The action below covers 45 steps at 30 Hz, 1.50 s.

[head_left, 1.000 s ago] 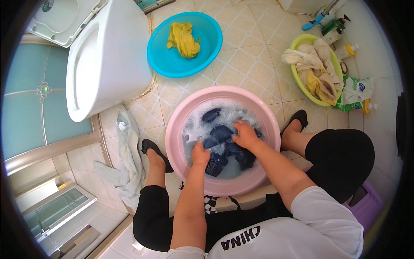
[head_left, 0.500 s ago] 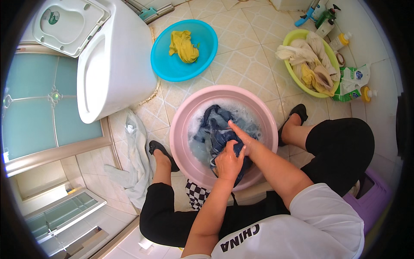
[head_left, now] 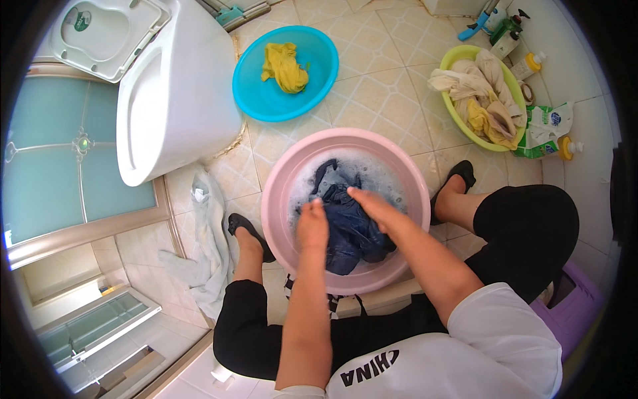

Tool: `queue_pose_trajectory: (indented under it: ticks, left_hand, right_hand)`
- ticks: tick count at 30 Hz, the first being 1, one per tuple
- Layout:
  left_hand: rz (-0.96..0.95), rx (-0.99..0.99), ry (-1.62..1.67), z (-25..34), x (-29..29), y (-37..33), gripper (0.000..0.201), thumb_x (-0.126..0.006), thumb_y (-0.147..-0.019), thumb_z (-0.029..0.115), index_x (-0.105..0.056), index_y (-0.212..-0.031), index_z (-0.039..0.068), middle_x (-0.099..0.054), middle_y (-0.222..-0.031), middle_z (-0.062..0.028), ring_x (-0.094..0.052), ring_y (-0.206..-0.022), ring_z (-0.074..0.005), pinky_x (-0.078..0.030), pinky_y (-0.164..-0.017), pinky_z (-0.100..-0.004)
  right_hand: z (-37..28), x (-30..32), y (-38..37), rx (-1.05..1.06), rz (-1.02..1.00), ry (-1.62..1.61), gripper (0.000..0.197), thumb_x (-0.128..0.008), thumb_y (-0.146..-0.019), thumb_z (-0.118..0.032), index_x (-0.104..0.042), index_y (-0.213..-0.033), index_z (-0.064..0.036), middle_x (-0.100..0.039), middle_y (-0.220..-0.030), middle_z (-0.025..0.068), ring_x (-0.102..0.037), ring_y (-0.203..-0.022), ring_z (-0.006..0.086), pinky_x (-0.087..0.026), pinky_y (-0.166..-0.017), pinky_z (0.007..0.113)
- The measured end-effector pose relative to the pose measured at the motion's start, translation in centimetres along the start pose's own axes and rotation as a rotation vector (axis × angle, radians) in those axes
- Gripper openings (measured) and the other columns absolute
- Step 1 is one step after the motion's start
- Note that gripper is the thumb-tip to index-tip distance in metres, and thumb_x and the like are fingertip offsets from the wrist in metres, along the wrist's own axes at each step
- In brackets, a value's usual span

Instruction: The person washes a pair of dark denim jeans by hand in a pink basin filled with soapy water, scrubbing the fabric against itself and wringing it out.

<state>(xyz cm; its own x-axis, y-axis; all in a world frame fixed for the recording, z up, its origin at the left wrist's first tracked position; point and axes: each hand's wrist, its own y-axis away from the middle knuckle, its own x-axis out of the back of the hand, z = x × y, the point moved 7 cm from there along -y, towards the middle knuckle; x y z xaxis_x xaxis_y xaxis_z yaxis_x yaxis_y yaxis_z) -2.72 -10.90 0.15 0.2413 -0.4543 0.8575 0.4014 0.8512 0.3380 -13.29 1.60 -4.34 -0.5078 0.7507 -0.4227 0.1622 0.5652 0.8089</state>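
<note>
A pink basin [head_left: 279,179] with sudsy, bluish water stands between my feet. In it lies a dark blue wet garment [head_left: 355,233], bunched up and partly above the foam. My right hand [head_left: 375,207] is closed on the garment's upper right part, with the thumb pointing forward. My left hand [head_left: 312,226] is over the left side of the basin, beside the garment. Motion smears its fingers, so whether it grips cloth is unclear.
Beyond are a blue basin [head_left: 249,100] with a yellow cloth [head_left: 286,68] and a lime-green basin [head_left: 458,130] of pale clothes [head_left: 488,76]. Bottles [head_left: 528,64] line the right wall. A toilet [head_left: 193,93] and a light grey garment [head_left: 211,219] are at left.
My left hand has moved left and forward, away from my right hand. The garment is spread wider on its near side. My right hand has hardly moved.
</note>
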Motion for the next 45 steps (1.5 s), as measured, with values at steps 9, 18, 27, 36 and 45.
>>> queue_pose_trajectory:
  ticks: [9,18,27,36,45]
  left_hand:
    - [-0.194,-0.350,0.024,-0.2,-2.6,2.5,0.077,-0.071,-0.069,0.039,-0.033,-0.131,0.015,-0.046,-0.119,-0.0227,-0.043,-0.113,-0.0359,-0.037,-0.092,-0.0407]
    - [-0.650,0.067,-0.382,-4.1,-8.6,1.3,0.078,-0.074,-0.060,0.047,-0.046,-0.123,0.012,-0.061,-0.104,-0.0151,-0.058,-0.096,-0.0316,-0.045,-0.083,-0.0402]
    - [-0.426,0.044,-0.150,-5.5,-7.7,-0.3,0.050,-0.073,-0.066,0.029,-0.057,-0.107,0.006,-0.062,-0.100,-0.0172,-0.058,-0.095,-0.0336,-0.045,-0.083,-0.0389]
    - [-0.068,-0.501,0.084,8.6,1.2,6.8,0.048,-0.073,-0.067,0.024,-0.057,-0.107,0.005,-0.061,-0.101,-0.0153,-0.060,-0.090,-0.0316,-0.048,-0.077,-0.0373]
    - [0.057,-0.604,-0.183,10.4,1.1,7.0,0.022,-0.061,-0.079,0.028,-0.054,-0.079,0.006,-0.061,-0.067,-0.0153,-0.060,-0.058,-0.0331,-0.047,-0.054,-0.0423]
  right_hand:
    - [-3.0,3.5,0.7,0.645,0.222,1.140,0.090,-0.078,-0.056,-0.025,-0.033,-0.134,-0.0187,-0.031,-0.133,0.0239,-0.037,-0.119,0.0392,-0.034,-0.100,0.040]
    - [-0.3,2.9,-1.7,0.213,0.295,1.450,0.050,-0.074,-0.066,-0.026,-0.053,-0.108,-0.0091,-0.050,-0.111,0.0146,-0.053,-0.098,0.0325,-0.044,-0.085,0.041]
    - [0.5,4.7,-3.5,0.312,0.333,0.704,0.038,-0.059,-0.069,-0.014,-0.058,-0.107,-0.0086,-0.058,-0.105,0.0142,-0.056,-0.098,0.0308,-0.046,-0.084,0.037]
    - [1.5,0.0,-0.8,-0.184,-0.273,-0.654,0.052,-0.048,-0.083,-0.044,-0.052,-0.119,-0.0066,-0.058,-0.113,0.0115,-0.058,-0.098,0.0234,-0.046,-0.088,0.039]
    - [2.6,-2.8,-1.2,-0.143,-0.257,-0.526,0.052,-0.051,-0.083,-0.052,-0.058,-0.106,-0.0059,-0.062,-0.099,0.0097,-0.061,-0.087,0.0191,-0.049,-0.079,0.034]
